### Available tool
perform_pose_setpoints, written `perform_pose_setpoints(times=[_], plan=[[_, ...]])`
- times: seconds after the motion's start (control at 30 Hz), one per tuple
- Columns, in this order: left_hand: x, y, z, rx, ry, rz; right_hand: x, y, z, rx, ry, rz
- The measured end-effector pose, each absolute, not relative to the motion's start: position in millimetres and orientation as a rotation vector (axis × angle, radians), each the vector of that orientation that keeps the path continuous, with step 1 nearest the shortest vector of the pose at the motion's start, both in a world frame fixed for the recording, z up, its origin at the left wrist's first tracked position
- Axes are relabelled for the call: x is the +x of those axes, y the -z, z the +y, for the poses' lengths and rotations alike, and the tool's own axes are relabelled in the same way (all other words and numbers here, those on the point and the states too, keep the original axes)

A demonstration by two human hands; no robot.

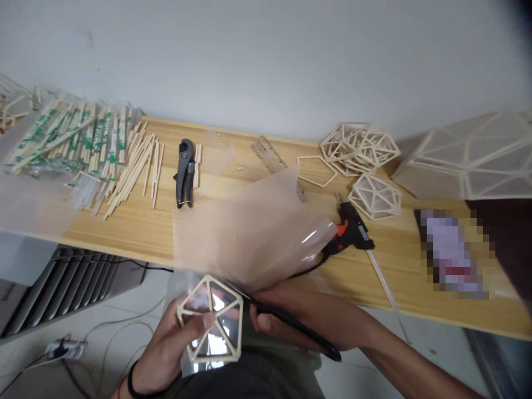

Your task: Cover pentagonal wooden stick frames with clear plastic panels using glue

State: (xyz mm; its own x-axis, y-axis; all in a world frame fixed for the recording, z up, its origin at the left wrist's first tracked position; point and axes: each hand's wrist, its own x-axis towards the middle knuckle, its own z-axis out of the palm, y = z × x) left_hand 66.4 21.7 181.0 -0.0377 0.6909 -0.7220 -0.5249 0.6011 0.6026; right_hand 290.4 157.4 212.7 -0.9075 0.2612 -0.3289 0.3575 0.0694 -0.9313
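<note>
- The left hand (166, 346) is closed around a pentagon frame (211, 318) made of thin wooden sticks, thumb lying across its lower left part, fingers hidden behind it.
- The frame is held below the front edge of the surface, its flat face turned up toward the camera; one corner points up and away from the person, and spokes run from the corners to a middle joint.
- The right hand (299, 321) is clenched on black scissors (291, 324), fingers wrapped over the handle.
- The scissors' long axis runs from lower right, where the handle ends, up and left to the tip, which meets the frame's upper right edge; whether the blades are apart cannot be told.
- A clear plastic sheet (249, 233) lies under the frame and rises in a loose curl above both hands, covering part of the surface.
- Just right of the sheet, a black glue gun (353, 230) with an orange trigger lies on the wooden surface (137, 227), its nozzle pointing away to the back left.
- Behind the gun lie finished stick pentagons (361, 148).
- Further left sit black cutters (185, 172), upright on the picture's axis, and a heap of wooden sticks (124, 160).
</note>
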Motion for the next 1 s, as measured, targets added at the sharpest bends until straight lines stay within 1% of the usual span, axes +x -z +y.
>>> perform_pose_setpoints(times=[0.13,0.43,0.63,0.77,0.93,1.0], plan=[[64,-185,20,0.194,-1.0,1.269,290,-214,151,0.65,2.013,2.279],[63,-189,20,0.285,-0.998,1.177,294,-206,142,0.759,2.129,2.172],[65,-195,24,0.453,-0.942,1.117,293,-215,141,0.791,2.105,2.234],[64,-201,31,0.575,-0.919,1.036,291,-220,141,0.77,2.168,2.261],[55,-196,42,0.692,-0.909,0.962,292,-216,148,0.745,2.24,2.253],[51,-193,49,0.718,-0.914,0.968,291,-216,152,0.771,2.201,2.29]])
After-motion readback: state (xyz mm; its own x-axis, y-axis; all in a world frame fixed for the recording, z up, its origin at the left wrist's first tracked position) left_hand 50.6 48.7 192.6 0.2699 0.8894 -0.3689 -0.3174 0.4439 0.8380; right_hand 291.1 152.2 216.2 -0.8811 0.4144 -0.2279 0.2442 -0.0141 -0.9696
